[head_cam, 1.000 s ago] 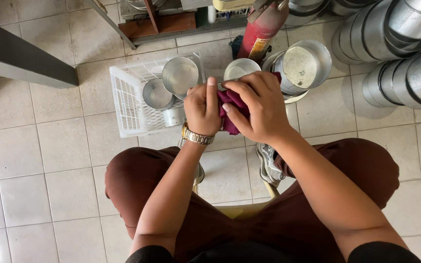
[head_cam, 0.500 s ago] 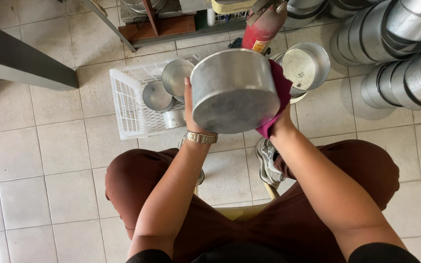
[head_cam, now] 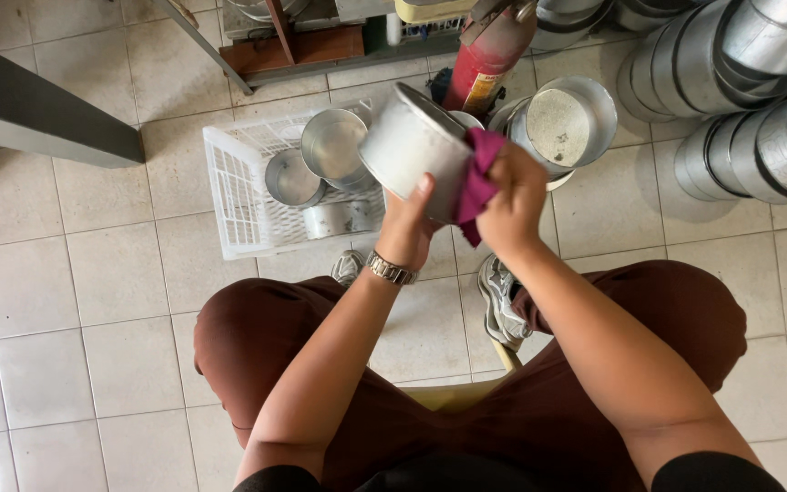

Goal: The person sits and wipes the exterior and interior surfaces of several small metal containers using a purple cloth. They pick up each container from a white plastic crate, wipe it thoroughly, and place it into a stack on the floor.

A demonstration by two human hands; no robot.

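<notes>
The left hand (head_cam: 409, 228) is gripping the underside of a round metal pan (head_cam: 414, 148), which is being held tilted in the air above the knees. The right hand (head_cam: 514, 202), just beside the left, is clutching a magenta cloth (head_cam: 477, 179) and pressing it against the pan's side wall. Beyond the left hand, a white plastic basket (head_cam: 234, 191) is sitting on the tiled floor (head_cam: 66, 301), holding smaller metal tins (head_cam: 330, 146). Beyond the right hand, a red cylinder (head_cam: 489, 59) is standing near stacked pans (head_cam: 730, 100).
</notes>
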